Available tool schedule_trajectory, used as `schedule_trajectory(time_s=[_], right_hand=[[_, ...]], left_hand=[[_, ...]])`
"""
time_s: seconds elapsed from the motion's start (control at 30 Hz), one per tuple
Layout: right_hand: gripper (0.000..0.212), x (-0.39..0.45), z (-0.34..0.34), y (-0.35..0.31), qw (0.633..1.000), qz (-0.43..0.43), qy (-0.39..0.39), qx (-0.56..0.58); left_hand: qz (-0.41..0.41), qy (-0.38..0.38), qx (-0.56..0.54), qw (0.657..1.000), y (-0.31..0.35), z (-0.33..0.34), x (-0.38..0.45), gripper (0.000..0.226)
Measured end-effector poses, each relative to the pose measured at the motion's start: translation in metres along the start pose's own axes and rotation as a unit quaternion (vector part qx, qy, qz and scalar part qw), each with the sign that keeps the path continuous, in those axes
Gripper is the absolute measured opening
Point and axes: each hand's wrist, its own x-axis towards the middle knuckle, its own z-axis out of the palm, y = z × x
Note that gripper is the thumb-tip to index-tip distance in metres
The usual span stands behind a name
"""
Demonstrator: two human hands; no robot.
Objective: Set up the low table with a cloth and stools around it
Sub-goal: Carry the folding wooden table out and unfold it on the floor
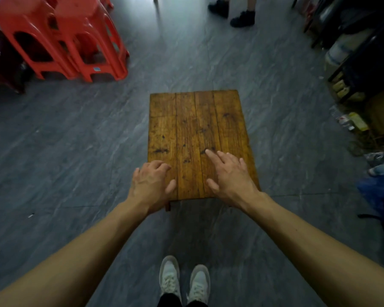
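Both hands are reaching over the bare wooden low table, left hand loosely curled, right hand spread, empty; positioning it squarely seems wise before fetching the red plastic stools.

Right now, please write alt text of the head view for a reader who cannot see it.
Both hands, the left hand and the right hand, reach to the near end of a bare low wooden table on a grey floor. Stacked red plastic stools stand far left; no cloth is visible.
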Motion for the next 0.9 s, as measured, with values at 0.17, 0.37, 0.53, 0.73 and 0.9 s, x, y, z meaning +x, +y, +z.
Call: schedule_trajectory(time_s=[0.17, 0.37, 0.53, 0.73, 0.9], right_hand=[[0.078, -0.047, -0.048, -0.044, 0.999, 0.009, -0.033, 0.024], [0.073, -0.087, -0.098, -0.095, 0.999, -0.022, -0.01, 0.035], [0.07, -0.113, -0.12, -0.129, 0.999, -0.03, -0.036, 0.013], [0.069, -0.129, -0.131, -0.173, 0.997, -0.025, -0.064, 0.046], [0.068, -0.138, -0.134, -0.212, 0.994, -0.022, -0.062, 0.088]], left_hand=[[-0.033, -0.015, -0.01, 0.999, 0.018, -0.056, -0.059, 0.054], [-0.084, 0.024, -0.065, 0.994, 0.022, -0.107, -0.115, 0.057], [-0.112, 0.024, -0.043, 0.992, 0.005, -0.135, -0.158, 0.056], [-0.127, 0.058, -0.041, 0.989, -0.032, -0.168, -0.194, 0.059], [-0.138, 0.056, -0.039, 0.988, -0.068, -0.193, -0.221, 0.058]])
